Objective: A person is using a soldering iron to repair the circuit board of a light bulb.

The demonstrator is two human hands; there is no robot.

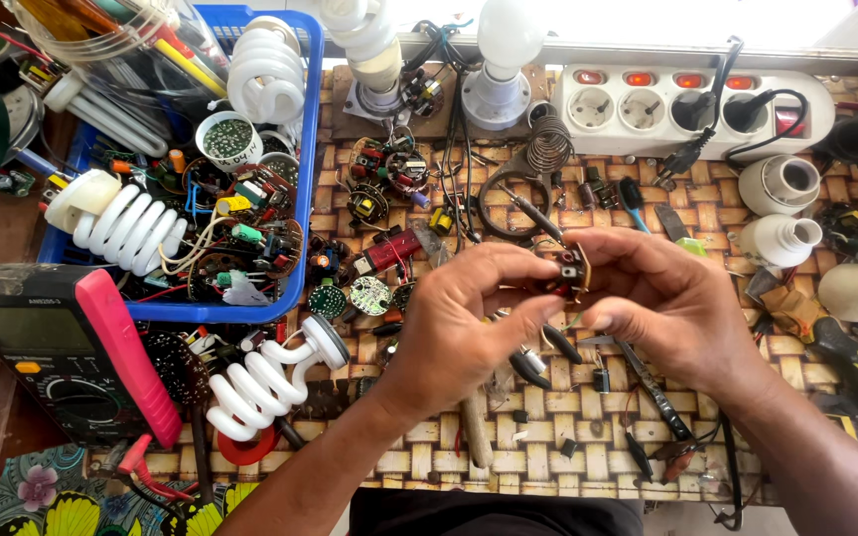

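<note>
Item: small circuit board (572, 270), pinched between fingertips of left hand (459, 318) and right hand (662, 308), held above woven mat (548, 417). Adjacent: spiral bulb (260, 382) and multimeter (71, 352) at left; blue basket (305, 149) of parts; power strip (692, 104) behind.

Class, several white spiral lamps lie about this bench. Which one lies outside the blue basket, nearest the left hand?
The spiral lamp beside the multimeter, lying on the mat just left of the left hand; the other spiral lamps sit in the blue basket.
</note>
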